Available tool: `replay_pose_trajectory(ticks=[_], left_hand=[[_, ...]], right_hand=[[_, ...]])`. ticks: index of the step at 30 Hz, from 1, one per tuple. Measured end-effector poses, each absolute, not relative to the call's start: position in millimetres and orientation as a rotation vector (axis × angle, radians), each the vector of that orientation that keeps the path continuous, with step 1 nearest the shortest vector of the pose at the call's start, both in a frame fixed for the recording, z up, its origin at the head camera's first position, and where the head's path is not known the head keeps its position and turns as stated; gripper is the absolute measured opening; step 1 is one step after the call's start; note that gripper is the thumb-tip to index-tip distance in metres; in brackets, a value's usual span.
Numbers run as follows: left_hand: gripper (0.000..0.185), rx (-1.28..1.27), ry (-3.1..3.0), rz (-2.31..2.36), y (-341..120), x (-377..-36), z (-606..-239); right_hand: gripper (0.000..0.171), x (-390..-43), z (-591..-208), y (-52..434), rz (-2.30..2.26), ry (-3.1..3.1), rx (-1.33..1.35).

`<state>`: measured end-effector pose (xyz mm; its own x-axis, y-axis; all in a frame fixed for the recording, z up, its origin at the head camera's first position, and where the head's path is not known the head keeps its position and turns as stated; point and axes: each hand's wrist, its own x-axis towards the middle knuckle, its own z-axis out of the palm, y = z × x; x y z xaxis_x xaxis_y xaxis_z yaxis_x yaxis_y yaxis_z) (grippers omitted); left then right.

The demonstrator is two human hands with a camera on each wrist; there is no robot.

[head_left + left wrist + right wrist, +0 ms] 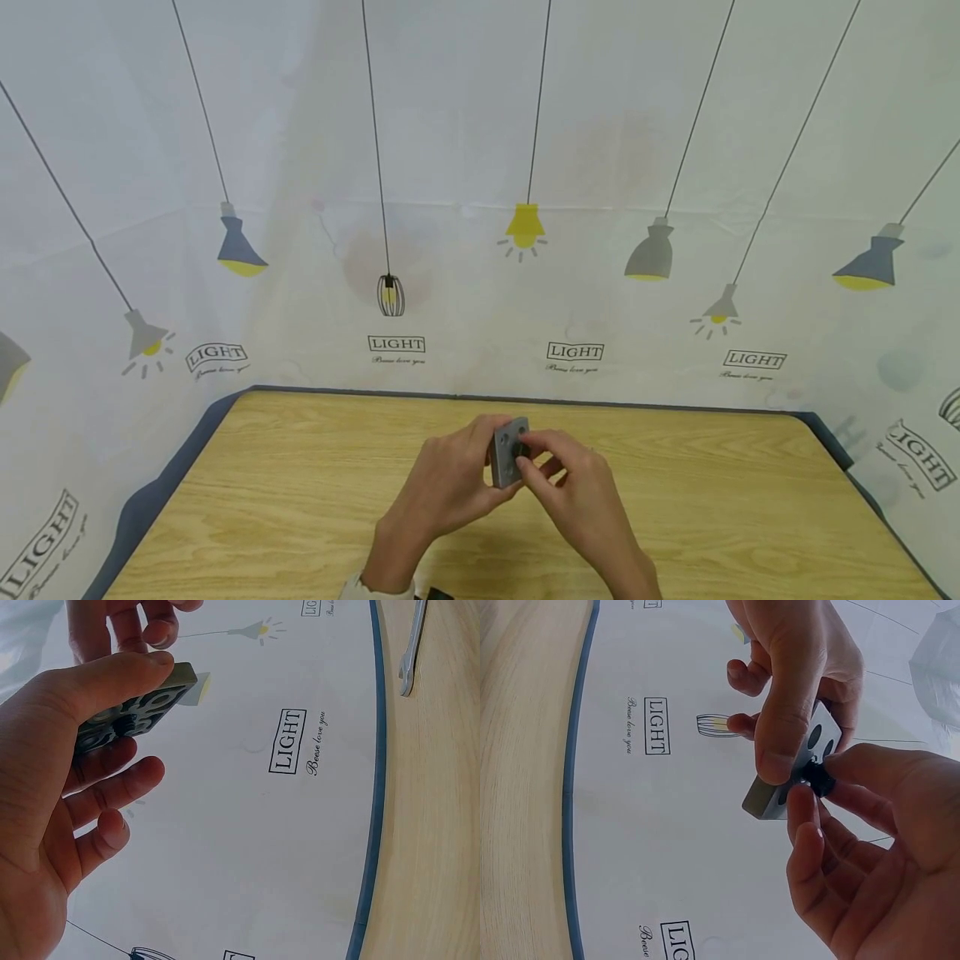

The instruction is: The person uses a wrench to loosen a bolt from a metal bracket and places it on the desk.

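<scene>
**Grey block with holes, held in both hands above a wooden table**

Grey block (507,454): small, flat, squarish piece with round holes through its face, held in the air at the lower centre of the head view, over the wooden table (300,500).

Left hand (442,492): lower centre of the head view, just left of the block. Thumb and fingers are curled round the block's edges and grip it. In the left wrist view, at upper left, the thumb lies along the top edge and the fingers (112,787) curl beneath; the patterned underside of the block (135,712) shows between them.

Small black part (819,778): round and dark, sitting against the block's face at one hole, centre right of the right wrist view.

Right hand (581,500): lower centre of the head view, just right of the block, touching it. Thumb and forefinger are pinched together on the black part; the other fingers are loosely curled below.

Spanner (411,645): silver, lying on the table at the upper right of the left wrist view, well apart from the hands.

Backdrop (480,167): white sheet printed with hanging lamps and the word LIGHT, standing round the table's far and side edges.
</scene>
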<state>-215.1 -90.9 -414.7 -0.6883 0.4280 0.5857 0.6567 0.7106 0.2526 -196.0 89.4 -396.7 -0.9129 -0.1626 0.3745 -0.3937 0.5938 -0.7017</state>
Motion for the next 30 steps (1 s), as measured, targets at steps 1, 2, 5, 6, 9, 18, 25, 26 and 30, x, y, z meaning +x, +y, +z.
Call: replay_pose_trajectory(ticks=[1,2,5,6,9,18,25,26,30], left_hand=[[0.066,-0.829,-2.421,-0.617,-91.0,-215.2,-414.7],[0.066,-0.829,-2.42,-0.616,-91.0,-215.2,-414.6],[0.066,-0.827,-2.417,-0.615,-91.0,-215.6,-414.9],[0.066,-0.827,-2.416,-0.615,-91.0,-215.7,-415.0],[0.066,-0.827,-2.416,-0.621,-91.2,-215.8,-415.5],[0.066,-0.829,-2.396,-0.602,-91.3,-216.0,-415.7],[0.065,-0.83,-2.397,-0.603,-91.4,-216.1,-415.5],[0.065,-0.829,-2.398,-0.603,-91.5,-216.1,-415.5],[0.065,-0.826,-2.403,-0.61,-91.7,-215.9,-415.3]], right_hand=[[0.019,-196.0,-396.5,89.4,1.222,-2.554,0.457],[0.019,-196.0,-396.2,89.3,1.223,-2.555,0.458],[0.021,-195.7,-395.8,89.2,1.217,-2.558,0.465],[0.022,-195.5,-395.8,89.2,1.215,-2.556,0.469],[0.024,-195.1,-396.2,89.3,1.208,-2.55,0.484],[0.028,-195.0,-397.0,89.9,1.192,-2.529,0.511],[0.032,-194.6,-398.0,90.7,1.19,-2.471,0.56],[0.032,-194.6,-397.8,90.7,1.189,-2.472,0.561],[0.032,-194.3,-396.4,90.9,1.206,-2.508,0.526]])
